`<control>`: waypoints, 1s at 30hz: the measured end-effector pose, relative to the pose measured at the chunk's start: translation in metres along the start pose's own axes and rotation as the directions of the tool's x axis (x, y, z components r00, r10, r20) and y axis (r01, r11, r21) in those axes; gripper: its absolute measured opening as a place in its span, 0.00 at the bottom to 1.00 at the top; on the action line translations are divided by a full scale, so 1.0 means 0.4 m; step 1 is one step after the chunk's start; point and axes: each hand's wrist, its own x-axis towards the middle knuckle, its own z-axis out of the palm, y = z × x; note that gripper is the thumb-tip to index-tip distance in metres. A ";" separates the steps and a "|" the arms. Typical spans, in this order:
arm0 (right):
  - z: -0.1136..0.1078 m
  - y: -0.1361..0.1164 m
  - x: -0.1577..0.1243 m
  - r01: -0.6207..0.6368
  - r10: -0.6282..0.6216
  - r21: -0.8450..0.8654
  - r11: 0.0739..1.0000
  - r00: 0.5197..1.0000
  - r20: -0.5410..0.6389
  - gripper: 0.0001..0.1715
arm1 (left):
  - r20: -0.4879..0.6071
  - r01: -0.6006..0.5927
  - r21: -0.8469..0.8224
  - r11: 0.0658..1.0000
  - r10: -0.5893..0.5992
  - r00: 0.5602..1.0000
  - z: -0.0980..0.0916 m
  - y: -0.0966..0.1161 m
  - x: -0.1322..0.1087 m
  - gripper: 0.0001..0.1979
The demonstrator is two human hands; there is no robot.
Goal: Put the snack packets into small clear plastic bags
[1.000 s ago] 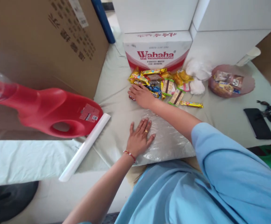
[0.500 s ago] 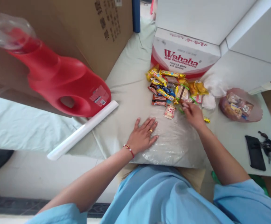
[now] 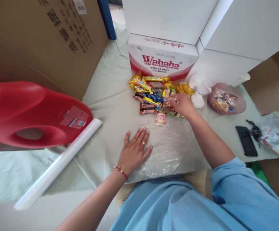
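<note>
Right hand (image 3: 181, 104) pushes deeper into the snack pile (image 3: 151, 93), fingers curled, can't tell if it grips; left hand (image 3: 134, 150) stays spread flat on the plastic sheet (image 3: 175, 150).

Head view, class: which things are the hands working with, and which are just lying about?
In use: left hand flat on the clear plastic bag; right hand among the snack packets.
Lying about: red jug, white roll, Wahaha box, black phone, pink bag, cardboard box.
</note>
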 end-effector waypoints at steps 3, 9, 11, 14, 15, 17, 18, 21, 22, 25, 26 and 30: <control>-0.023 0.077 0.044 -0.255 0.234 -0.081 0.964 0.950 -0.205 0.31 | -0.003 -0.003 -0.017 1.000 0.003 1.000 0.003 0.001 0.001 0.33; -0.039 0.171 0.057 -0.405 0.382 -0.121 0.906 0.907 -0.178 0.22 | -0.001 0.014 -0.043 0.999 -0.014 1.000 0.006 -0.001 0.002 0.33; -0.048 0.202 0.034 -0.419 0.402 -0.036 0.907 0.890 -0.216 0.21 | -0.003 0.012 -0.033 0.999 -0.012 1.000 0.005 -0.001 0.003 0.33; -0.060 0.238 -0.007 -0.402 0.413 0.095 0.911 0.878 -0.243 0.21 | -0.008 0.012 -0.012 1.000 -0.012 1.000 0.002 0.001 0.003 0.33; -0.061 0.242 -0.019 -0.396 0.409 0.104 0.913 0.882 -0.235 0.21 | -0.008 0.009 -0.005 1.000 -0.009 1.000 0.001 0.001 0.004 0.33; -0.060 0.230 -0.038 -0.385 0.386 0.046 0.922 0.899 -0.206 0.21 | -0.006 -0.002 0.010 1.000 0.002 1.000 0.000 0.003 0.004 0.33; -0.057 0.218 -0.042 -0.370 0.361 -0.012 0.929 0.913 -0.189 0.22 | -0.005 -0.007 0.020 1.000 0.007 1.000 -0.001 0.003 0.004 0.33; -0.052 0.179 -0.032 -0.291 0.268 -0.175 0.941 0.953 -0.140 0.24 | -0.004 -0.014 0.056 0.998 0.014 1.000 -0.001 0.004 0.006 0.32; -0.054 0.174 -0.024 -0.276 0.252 -0.200 0.940 0.958 -0.138 0.23 | -0.003 -0.015 0.066 0.998 0.015 1.000 -0.001 0.004 0.007 0.32; -0.077 0.190 -0.017 -0.308 0.276 -0.139 0.941 0.938 -0.209 0.21 | 0.004 -0.012 0.075 0.997 0.012 1.000 -0.001 0.006 0.008 0.32; -0.090 0.200 -0.026 -0.317 0.289 -0.079 0.945 0.924 -0.250 0.21 | 0.006 -0.007 0.072 0.997 0.006 1.000 0.000 0.007 0.009 0.32; -0.151 0.188 -0.134 -0.189 0.263 0.221 0.957 0.888 -0.376 0.22 | 0.006 0.014 0.042 0.999 -0.014 1.000 0.001 0.012 0.009 0.33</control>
